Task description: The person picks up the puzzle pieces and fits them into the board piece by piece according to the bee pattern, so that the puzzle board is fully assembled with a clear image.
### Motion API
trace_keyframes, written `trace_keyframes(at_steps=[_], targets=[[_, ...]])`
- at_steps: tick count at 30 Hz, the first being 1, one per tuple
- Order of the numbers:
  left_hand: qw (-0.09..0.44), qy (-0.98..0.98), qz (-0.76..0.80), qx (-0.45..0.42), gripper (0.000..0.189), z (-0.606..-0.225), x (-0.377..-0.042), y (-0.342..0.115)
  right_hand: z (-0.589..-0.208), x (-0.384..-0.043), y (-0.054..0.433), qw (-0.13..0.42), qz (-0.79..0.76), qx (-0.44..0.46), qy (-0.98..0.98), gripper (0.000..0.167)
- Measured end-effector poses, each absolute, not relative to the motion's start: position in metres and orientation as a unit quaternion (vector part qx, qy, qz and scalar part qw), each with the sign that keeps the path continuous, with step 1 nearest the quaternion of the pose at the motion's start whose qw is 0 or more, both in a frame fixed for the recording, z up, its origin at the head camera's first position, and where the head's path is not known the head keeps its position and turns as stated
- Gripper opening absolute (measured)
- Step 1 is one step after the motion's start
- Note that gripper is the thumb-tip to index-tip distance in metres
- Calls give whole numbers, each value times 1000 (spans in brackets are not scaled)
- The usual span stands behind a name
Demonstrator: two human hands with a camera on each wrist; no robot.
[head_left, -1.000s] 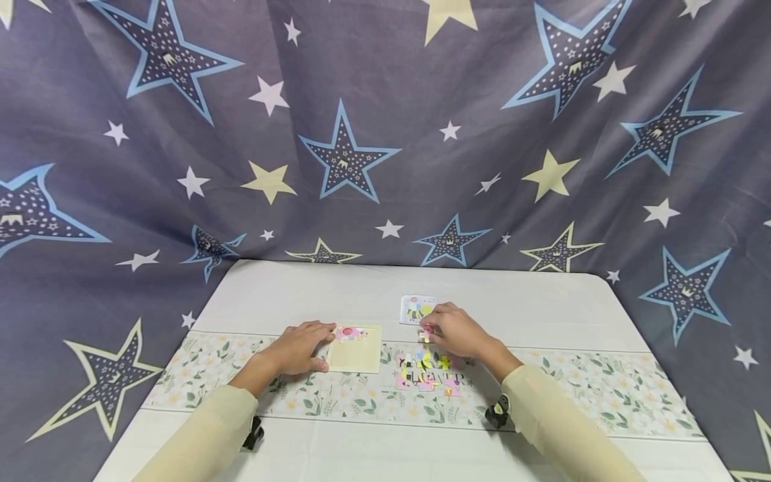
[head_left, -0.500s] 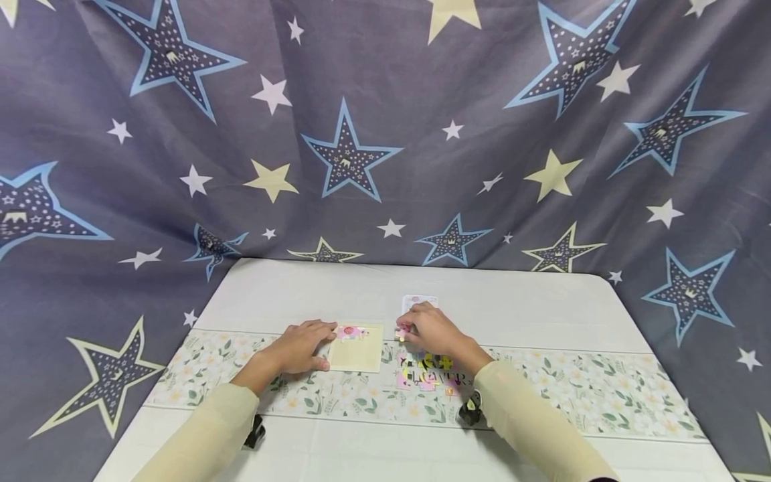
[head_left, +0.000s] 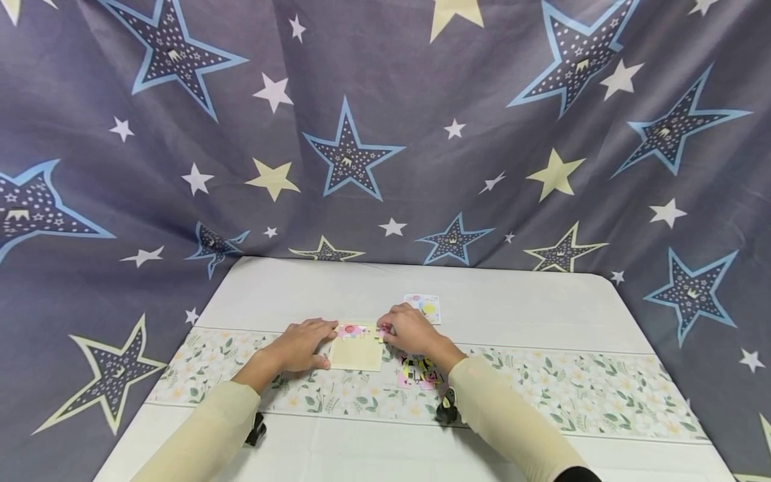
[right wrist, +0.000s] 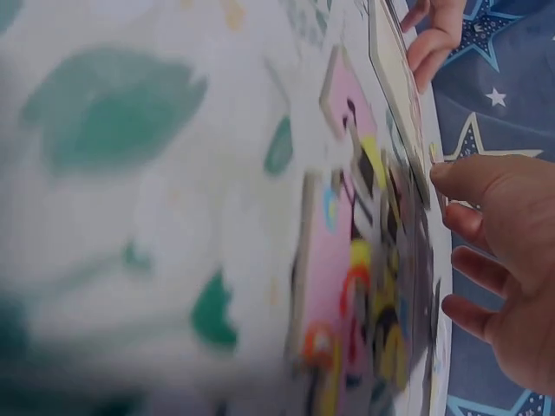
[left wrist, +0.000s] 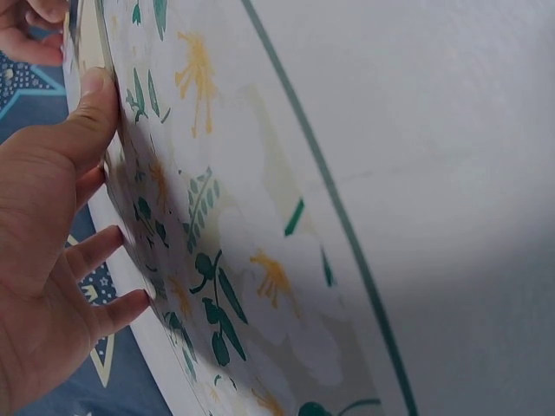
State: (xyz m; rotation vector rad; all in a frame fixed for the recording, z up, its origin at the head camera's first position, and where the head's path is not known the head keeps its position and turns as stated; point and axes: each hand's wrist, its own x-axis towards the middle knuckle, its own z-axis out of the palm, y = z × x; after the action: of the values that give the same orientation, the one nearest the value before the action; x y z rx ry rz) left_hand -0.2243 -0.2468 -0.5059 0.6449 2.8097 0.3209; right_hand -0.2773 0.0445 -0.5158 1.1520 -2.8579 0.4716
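Observation:
A pale wooden puzzle board [head_left: 355,358] lies on the table, with pink printed pieces [head_left: 351,331] along its far edge. My left hand [head_left: 300,347] rests at the board's left side, thumb near the close corner and index finger at the far one. In the left wrist view its other fingers [left wrist: 121,314] are spread loosely. Over the board's far right corner, my right hand [head_left: 412,331] pinches a small puzzle piece [head_left: 381,334], mostly hidden by the fingers. Loose puzzle pieces [head_left: 415,376] in pink, yellow and black lie below the right forearm, which covers some of them.
Behind the right hand lies a small picture card [head_left: 431,305], partly covered. A floral strip [head_left: 542,375] runs across the white table [head_left: 313,291]. Hanging behind the table is a star-patterned curtain [head_left: 385,134].
My right hand has moved left with the puzzle piece, from beside the picture card to the board's far right corner. More of the card shows. My left hand has stayed in place.

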Motion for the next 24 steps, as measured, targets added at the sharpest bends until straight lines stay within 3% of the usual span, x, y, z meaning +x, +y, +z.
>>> trace_keyframes(at_steps=[11,24], targets=[[124,962,107,216,73,-505,-224,-246,-516,-274,21,-6,135,353,-926,22],[121,962,105,222,74,-505,-224,-247,-520,-278,14,15,102,347,-932,17]])
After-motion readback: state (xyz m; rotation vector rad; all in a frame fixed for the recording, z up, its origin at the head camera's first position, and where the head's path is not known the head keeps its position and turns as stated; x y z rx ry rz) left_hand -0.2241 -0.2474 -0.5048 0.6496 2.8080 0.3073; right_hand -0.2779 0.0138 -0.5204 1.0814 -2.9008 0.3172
